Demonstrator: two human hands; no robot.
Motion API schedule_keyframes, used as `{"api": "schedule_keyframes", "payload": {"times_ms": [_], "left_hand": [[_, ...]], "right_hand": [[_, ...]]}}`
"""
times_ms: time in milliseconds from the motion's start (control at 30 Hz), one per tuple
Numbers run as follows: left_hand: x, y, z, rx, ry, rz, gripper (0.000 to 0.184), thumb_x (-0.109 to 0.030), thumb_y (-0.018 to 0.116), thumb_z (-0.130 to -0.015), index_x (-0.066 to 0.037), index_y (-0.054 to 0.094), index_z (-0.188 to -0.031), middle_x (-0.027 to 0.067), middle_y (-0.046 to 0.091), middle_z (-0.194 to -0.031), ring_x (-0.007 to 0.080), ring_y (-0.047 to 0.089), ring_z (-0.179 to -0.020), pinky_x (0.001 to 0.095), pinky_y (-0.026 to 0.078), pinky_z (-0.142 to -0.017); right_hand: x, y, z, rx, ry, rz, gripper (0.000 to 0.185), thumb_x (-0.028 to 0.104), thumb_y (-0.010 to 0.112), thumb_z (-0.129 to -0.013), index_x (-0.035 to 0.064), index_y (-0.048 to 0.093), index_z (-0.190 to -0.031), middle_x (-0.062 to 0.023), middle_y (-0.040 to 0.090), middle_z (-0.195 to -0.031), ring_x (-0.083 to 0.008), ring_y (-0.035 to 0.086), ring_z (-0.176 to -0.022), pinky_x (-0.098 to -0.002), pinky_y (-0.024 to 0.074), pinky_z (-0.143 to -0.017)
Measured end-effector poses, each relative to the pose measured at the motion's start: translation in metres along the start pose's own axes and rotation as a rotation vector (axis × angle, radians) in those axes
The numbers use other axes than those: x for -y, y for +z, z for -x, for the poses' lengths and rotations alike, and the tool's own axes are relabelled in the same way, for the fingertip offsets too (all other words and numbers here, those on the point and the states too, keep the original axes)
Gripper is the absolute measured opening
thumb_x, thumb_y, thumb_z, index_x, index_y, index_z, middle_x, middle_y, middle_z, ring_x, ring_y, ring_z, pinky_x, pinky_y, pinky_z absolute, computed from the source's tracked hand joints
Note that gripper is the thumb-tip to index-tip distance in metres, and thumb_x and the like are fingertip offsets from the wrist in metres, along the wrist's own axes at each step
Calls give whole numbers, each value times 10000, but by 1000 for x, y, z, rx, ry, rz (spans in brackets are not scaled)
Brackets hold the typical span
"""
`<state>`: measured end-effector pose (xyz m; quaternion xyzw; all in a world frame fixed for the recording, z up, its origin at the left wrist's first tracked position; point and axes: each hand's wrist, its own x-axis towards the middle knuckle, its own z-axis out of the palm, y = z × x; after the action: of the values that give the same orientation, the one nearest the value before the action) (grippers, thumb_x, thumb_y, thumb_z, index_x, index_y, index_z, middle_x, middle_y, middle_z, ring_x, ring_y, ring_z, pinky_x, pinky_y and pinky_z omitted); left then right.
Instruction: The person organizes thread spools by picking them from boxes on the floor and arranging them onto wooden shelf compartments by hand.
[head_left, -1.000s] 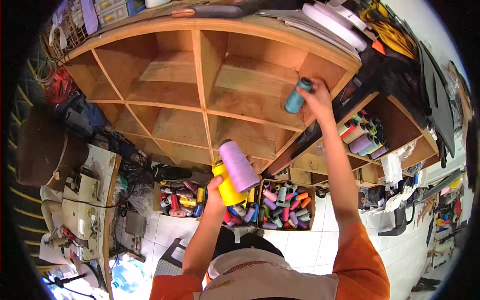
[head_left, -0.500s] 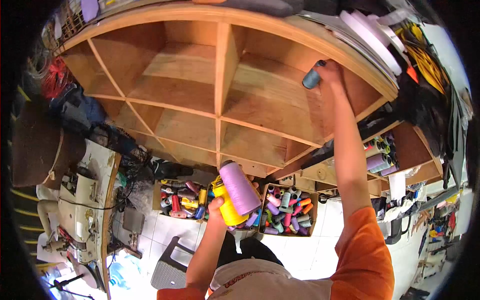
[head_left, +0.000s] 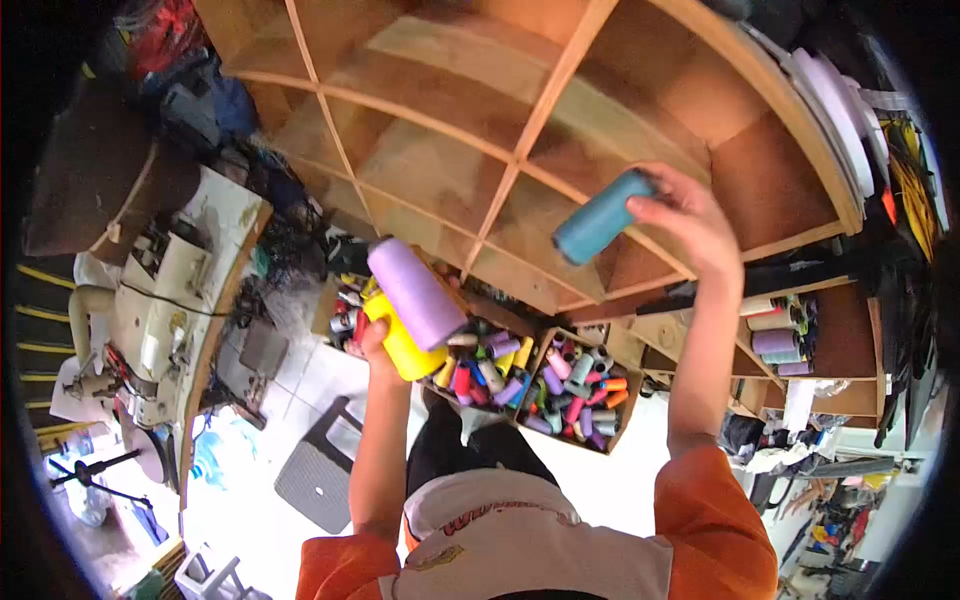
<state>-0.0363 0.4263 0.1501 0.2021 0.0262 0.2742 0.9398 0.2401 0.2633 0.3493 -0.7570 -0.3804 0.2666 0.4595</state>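
Observation:
My right hand grips a teal thread spool by one end, holding it tilted in front of the wooden cubby shelf. Lower and to the left, my left hand is closed around a yellow thread spool. A lilac thread spool leans against the yellow one and covers part of it; how the fingers reach it is hidden. Beneath the hands stand boxes of mixed thread spools on the floor.
A sewing machine sits on a worktable at the left. A grey plastic stool stands on the tiled floor. At the right, a lower shelf holds more spools. White rolls lie on top of the cubby shelf.
My right hand has come out of the upper right compartment, bringing the teal spool down and closer. My left hand, with the yellow and lilac spools, appears further left as the view has turned.

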Motion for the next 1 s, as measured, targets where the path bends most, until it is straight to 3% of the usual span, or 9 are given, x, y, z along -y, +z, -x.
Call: {"api": "schedule_keyframes", "payload": {"times_ms": [167,367,533,633,767,800,900,933,1000], "left_hand": [[10,6,18,-13,16,111,965,-388,743,-612,-67,272,-1391,197,455,-1280,367,482,-1169,572,413,-962],[31,13,41,-59,-4,138,938,-369,741,-614,-56,293,-1376,191,464,-1262,358,491,-1156,547,423,-962],[31,24,53,-54,24,70,906,-404,704,-658,-37,292,-1376,208,448,-1291,377,470,-1185,534,411,-981],[16,-5,44,-61,60,28,883,-420,697,-677,-45,300,-1370,196,466,-1267,371,477,-1178,550,407,-978],[-49,-24,6,-12,-21,5,889,-433,690,-670,-49,302,-1372,189,476,-1266,353,494,-1168,548,408,-972],[-68,-19,-1,-23,-46,-24,893,-435,689,-667,-48,302,-1373,188,476,-1266,351,496,-1165,545,410,-971],[-109,-46,-29,3,-170,-25,904,-432,696,-643,-36,318,-1362,197,481,-1255,347,507,-1152,533,417,-967],[-123,-46,-37,30,-203,-28,905,-431,699,-638,-31,323,-1358,201,481,-1255,348,507,-1152,532,419,-965],[-147,-55,-44,71,-278,-26,910,-425,705,-632,-18,325,-1352,206,475,-1259,353,504,-1155,533,423,-961]], "right_hand": [[-72,35,24,68,143,6,419,147,747,-751,16,579,-1112,-35,609,-972,-128,560,-893,-248,439,-797],[-108,48,58,65,81,1,436,138,748,-746,11,573,-1124,-42,606,-977,-122,561,-913,-267,450,-819],[-58,67,61,-46,8,-125,422,101,726,-774,21,558,-1152,-44,598,-1003,-105,579,-917,-243,483,-803],[-8,89,50,-153,-148,-129,433,93,716,-784,33,544,-1177,-43,592,-1016,-102,583,-926,-240,495,-802],[48,134,-12,-364,-478,355,459,143,699,-791,26,521,-1197,-163,626,-994,-252,634,-915,-315,501,-795],[62,142,-28,-370,-401,299,454,172,688,-792,20,524,-1187,-207,624,-991,-327,623,-928,-376,489,-803],[79,155,-94,-485,-298,332,436,183,687,-788,17,536,-1162,-200,628,-1001,-351,623,-920,-402,488,-801],[68,152,-124,-605,-408,514,417,179,690,-778,15,548,-1134,-208,634,-982,-370,621,-917,-415,497,-786],[68,144,-171,-732,-324,620,350,156,686,-765,15,566,-1063,-228,638,-937,-374,620,-909,-428,498,-778]]}}
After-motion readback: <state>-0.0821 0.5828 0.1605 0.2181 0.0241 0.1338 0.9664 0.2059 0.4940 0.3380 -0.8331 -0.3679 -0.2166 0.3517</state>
